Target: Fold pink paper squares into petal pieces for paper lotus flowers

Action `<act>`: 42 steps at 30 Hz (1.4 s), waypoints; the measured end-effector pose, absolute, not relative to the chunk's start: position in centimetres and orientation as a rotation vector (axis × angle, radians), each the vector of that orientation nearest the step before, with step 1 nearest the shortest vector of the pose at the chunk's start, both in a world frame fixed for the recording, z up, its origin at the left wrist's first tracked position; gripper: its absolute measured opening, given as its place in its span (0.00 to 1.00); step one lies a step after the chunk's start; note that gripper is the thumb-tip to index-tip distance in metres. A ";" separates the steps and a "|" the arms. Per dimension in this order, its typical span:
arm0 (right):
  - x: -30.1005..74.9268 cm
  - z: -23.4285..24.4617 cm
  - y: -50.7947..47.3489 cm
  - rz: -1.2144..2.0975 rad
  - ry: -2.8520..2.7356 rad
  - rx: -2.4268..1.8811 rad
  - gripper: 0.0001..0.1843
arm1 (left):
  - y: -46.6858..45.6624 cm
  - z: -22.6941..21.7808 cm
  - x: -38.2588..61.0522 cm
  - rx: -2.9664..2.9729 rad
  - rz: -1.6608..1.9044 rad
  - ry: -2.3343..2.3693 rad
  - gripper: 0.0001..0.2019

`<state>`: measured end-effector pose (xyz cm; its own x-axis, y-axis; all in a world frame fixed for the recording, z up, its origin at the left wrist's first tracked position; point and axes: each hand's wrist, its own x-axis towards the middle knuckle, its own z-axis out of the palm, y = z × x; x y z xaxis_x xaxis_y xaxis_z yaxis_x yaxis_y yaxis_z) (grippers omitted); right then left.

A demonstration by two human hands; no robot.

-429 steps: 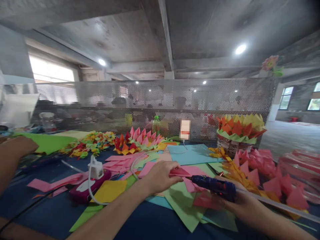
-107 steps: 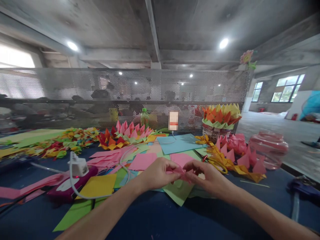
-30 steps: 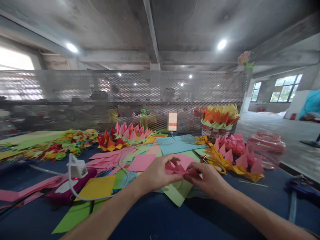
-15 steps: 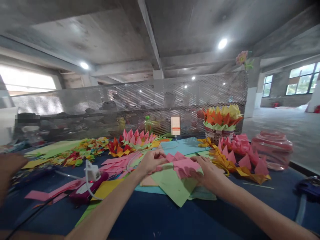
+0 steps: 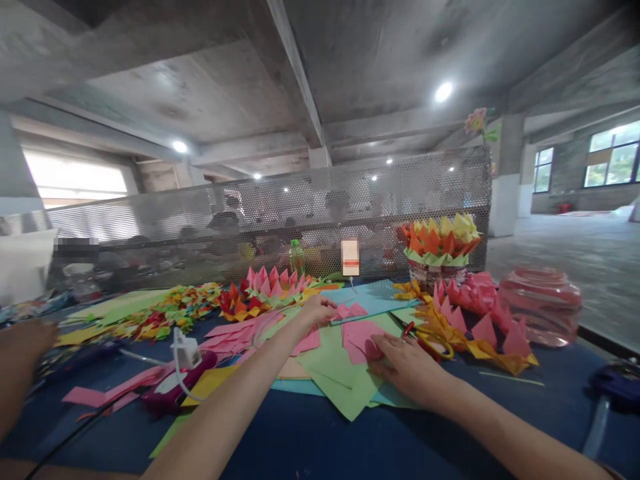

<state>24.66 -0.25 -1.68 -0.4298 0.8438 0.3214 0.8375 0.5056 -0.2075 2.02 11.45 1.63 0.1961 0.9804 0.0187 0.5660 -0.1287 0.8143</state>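
At the middle of the table my left hand (image 5: 320, 312) is closed, its fingertips at the left end of a small folded pink paper piece (image 5: 351, 310). Nearer to me, my right hand (image 5: 407, 363) has its fingers closed at the right edge of a pink paper sheet (image 5: 361, 341); its thumb is mostly hidden. Beneath them lie green paper sheets (image 5: 345, 393) and light blue paper. More pink paper (image 5: 306, 342) shows beside my left wrist. Scissors with yellow handles (image 5: 440, 347) lie just beyond my right hand.
A pink paper-petal ring (image 5: 277, 283) and loose petals stand behind. At right are a petal-topped basket (image 5: 440, 257), yellow and pink petal strips (image 5: 483, 327) and a clear pink jar (image 5: 541, 307). A purple power strip (image 5: 175, 387) lies left. Another person's hand (image 5: 25, 360) shows at far left.
My left hand has moved slightly away from me with the folded pink piece, apart from my right hand. My right hand has come lower and left, onto the flat pink sheet. The scissors are more exposed.
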 end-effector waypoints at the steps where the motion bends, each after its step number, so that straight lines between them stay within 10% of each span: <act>1: 24.7 -1.5 -0.4 0.014 -2.371 -1.398 0.22 | 11.4 1.5 2.2 1.790 0.783 1.458 0.16; 23: 24.5 -1.1 -0.7 0.001 -2.337 -1.245 0.12 | 2.1 1.4 1.5 2.234 0.985 1.217 0.09; 42: 23.4 -1.6 -2.4 0.235 -2.355 -0.811 0.13 | -1.5 2.0 0.8 2.663 0.576 0.787 0.35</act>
<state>23.43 -2.45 -1.59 -0.6131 0.6058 0.5071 0.4937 0.7949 -0.3526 0.77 -1.53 1.99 0.7692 0.5701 0.2887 0.4477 -0.8031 0.3930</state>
